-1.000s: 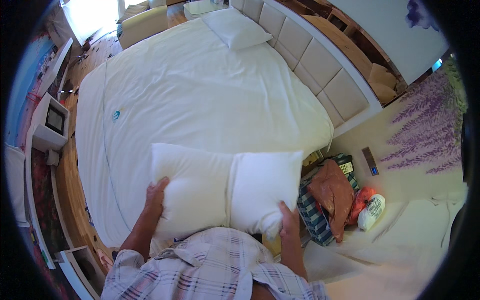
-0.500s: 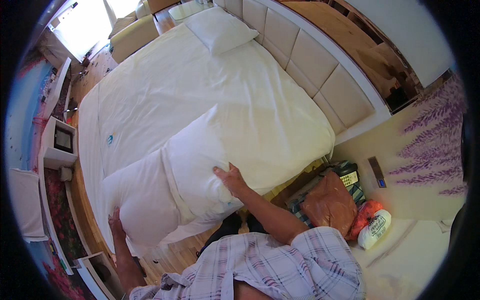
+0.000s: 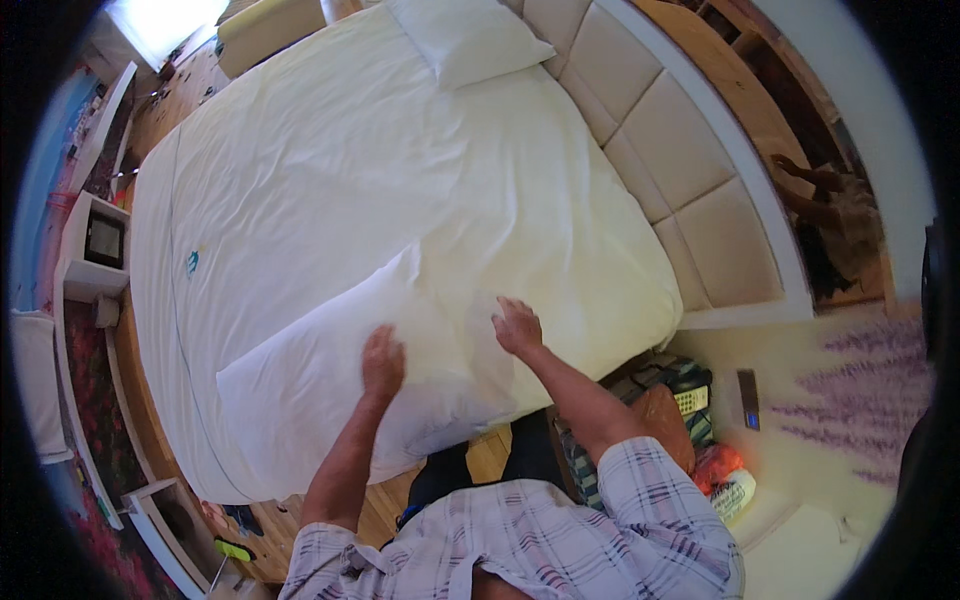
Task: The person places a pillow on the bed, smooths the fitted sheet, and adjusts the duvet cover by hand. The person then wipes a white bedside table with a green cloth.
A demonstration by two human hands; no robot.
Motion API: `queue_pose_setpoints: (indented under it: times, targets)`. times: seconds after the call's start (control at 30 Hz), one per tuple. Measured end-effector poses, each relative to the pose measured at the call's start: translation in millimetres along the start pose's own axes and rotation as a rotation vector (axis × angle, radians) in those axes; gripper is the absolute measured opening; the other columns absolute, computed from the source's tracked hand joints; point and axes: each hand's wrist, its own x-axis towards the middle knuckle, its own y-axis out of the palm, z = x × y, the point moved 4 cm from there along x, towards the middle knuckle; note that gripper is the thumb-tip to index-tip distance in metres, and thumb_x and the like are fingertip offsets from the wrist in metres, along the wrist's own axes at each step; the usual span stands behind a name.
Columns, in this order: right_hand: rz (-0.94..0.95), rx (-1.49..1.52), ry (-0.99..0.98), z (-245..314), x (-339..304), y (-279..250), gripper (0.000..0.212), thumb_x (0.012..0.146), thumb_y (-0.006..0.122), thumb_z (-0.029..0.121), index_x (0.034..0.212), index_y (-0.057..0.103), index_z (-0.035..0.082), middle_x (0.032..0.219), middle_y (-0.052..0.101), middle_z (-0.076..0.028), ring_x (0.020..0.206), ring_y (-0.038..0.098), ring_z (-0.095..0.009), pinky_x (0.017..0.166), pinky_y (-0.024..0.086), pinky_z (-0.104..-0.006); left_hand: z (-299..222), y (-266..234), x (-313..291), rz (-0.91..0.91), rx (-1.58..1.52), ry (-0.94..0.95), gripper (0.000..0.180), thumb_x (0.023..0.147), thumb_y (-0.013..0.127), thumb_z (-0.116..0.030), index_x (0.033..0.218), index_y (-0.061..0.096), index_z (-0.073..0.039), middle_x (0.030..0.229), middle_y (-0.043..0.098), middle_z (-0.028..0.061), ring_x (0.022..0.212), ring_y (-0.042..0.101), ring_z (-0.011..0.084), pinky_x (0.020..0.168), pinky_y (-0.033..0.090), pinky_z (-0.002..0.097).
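A white pillow (image 3: 310,385) in a white case lies on the near side of the bed, its upper corner pointing up toward the middle. My left hand (image 3: 383,362), slightly blurred, hovers over or lightly touches the pillow's top, fingers extended and holding nothing. Off the pillow's right end, my right hand (image 3: 518,327) is open above the white sheet (image 3: 330,180), its fingers apart. Whether either palm touches the cloth I cannot tell. At the far end by the headboard rests a second white pillow (image 3: 480,45).
A padded beige headboard (image 3: 690,190) borders the bed on the right. Beside the bed at lower right sit a brown bag (image 3: 660,420) and a red plastic bag (image 3: 718,468). A white cabinet (image 3: 95,245) stands along the left wall, and wooden floor (image 3: 490,455) shows near my legs.
Both hands have let go of the pillow. My left hand moved right and up from its left end; my right hand moved right. The pillow now lies flatter, and the view has shifted.
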Motion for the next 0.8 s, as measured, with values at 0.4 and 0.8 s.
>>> queue_pose_setpoints:
  times: [0.4, 0.8]
  targets:
    - [-0.060, -0.277, -0.106, -163, 221, 16, 0.065, 0.100, 0.061, 0.047, 0.158, 0.044, 0.022, 0.168, 0.030, -0.009, 0.158, 0.018, -0.034, 0.127, 0.013, -0.0540, -43, 203, 261, 0.162, 0.206, 0.154, 0.055, 0.098, 0.065, -0.024, 0.149, 0.051, -0.009, 0.154, 0.047, 0.0227, 0.141, 0.045, 0.0436, 0.115, 0.037, 0.0532]
    - [-0.298, -0.411, 0.006, -328, 184, -55, 0.069, 0.095, 0.070, 0.035, 0.155, 0.044, 0.016, 0.165, 0.029, -0.021, 0.153, 0.025, -0.044, 0.123, 0.023, -0.0600, 37, 269, 368, 0.126, 0.581, -0.200, 0.089, 0.099, 0.050, -0.066, 0.164, 0.026, -0.010, 0.171, 0.016, 0.0222, 0.159, 0.012, 0.0395, 0.124, 0.010, 0.0648]
